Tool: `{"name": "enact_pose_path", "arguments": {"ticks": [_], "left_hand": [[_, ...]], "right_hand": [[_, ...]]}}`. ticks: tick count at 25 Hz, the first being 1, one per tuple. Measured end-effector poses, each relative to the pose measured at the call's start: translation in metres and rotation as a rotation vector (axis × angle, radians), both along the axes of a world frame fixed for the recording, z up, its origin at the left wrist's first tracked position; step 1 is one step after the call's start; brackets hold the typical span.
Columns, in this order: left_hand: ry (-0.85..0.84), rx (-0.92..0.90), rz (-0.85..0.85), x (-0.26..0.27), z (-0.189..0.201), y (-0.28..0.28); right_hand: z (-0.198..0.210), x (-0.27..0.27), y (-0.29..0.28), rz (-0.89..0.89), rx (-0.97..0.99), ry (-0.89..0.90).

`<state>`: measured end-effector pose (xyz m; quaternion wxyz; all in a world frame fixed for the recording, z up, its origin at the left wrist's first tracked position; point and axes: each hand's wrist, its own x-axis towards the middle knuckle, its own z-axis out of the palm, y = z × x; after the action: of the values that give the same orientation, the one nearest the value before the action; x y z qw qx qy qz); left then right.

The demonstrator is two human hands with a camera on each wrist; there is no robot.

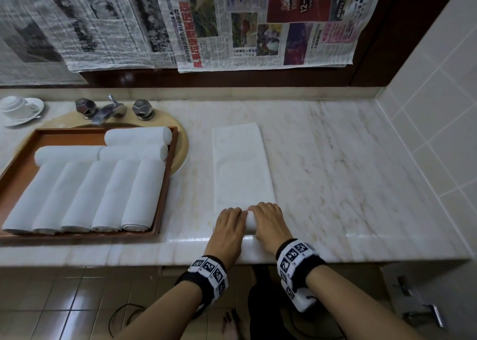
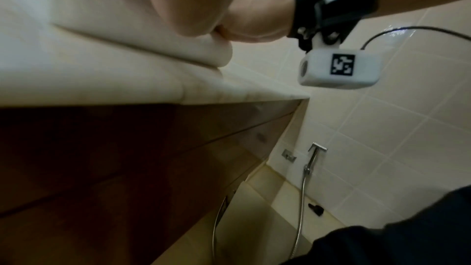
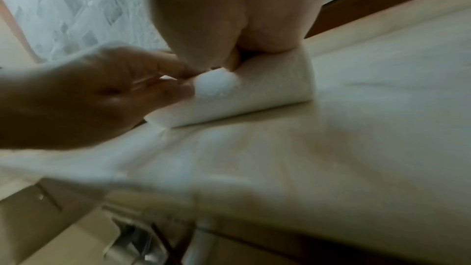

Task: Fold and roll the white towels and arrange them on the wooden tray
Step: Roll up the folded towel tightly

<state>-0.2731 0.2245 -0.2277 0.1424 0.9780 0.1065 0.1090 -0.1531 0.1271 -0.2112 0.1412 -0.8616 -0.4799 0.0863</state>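
Both hands, left hand (image 1: pixel 230 224) and right hand (image 1: pixel 269 219), curl fingers over the towel (image 1: pixel 241 166), its rolled end beneath them, flat length stretching beyond the fingertips.

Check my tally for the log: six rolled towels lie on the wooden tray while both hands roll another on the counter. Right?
Not six: the head view shows eight rolled towels on the wooden tray. The left hand and right hand do roll another towel on the counter.
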Motion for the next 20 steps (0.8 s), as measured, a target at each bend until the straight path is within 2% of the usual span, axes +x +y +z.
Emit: {"name": "enact_pose_path", "arguments": {"ticks": [2, 4, 8, 10, 13, 15, 17, 20], "left_hand": [[0.010, -0.005, 0.007, 0.008, -0.003, 0.010], [0.035, -0.047, 0.006, 0.022, 0.002, 0.026], [0.139, -0.088, 0.036, 0.039, 0.015, 0.036], [0.081, -0.065, 0.092, 0.032, 0.016, 0.026], [-0.043, -0.015, 0.064, 0.013, 0.013, 0.004], [-0.064, -0.024, 0.046, 0.004, 0.009, -0.002], [-0.040, -0.011, 0.045, 0.005, 0.008, 0.000], [0.020, 0.004, 0.050, 0.023, 0.014, 0.014]], "right_hand": [[-0.009, -0.011, -0.009, 0.011, 0.066, -0.090], [-0.015, -0.018, -0.016, 0.031, 0.050, -0.168], [-0.007, -0.001, -0.009, 0.043, 0.036, -0.132], [-0.002, 0.009, -0.001, 0.055, 0.035, -0.100], [0.008, 0.016, 0.008, 0.057, -0.007, -0.026], [0.010, 0.014, 0.007, 0.023, -0.034, 0.008], [0.008, 0.005, 0.001, -0.013, -0.012, -0.026], [-0.008, -0.009, -0.014, 0.021, 0.034, -0.170]]}}
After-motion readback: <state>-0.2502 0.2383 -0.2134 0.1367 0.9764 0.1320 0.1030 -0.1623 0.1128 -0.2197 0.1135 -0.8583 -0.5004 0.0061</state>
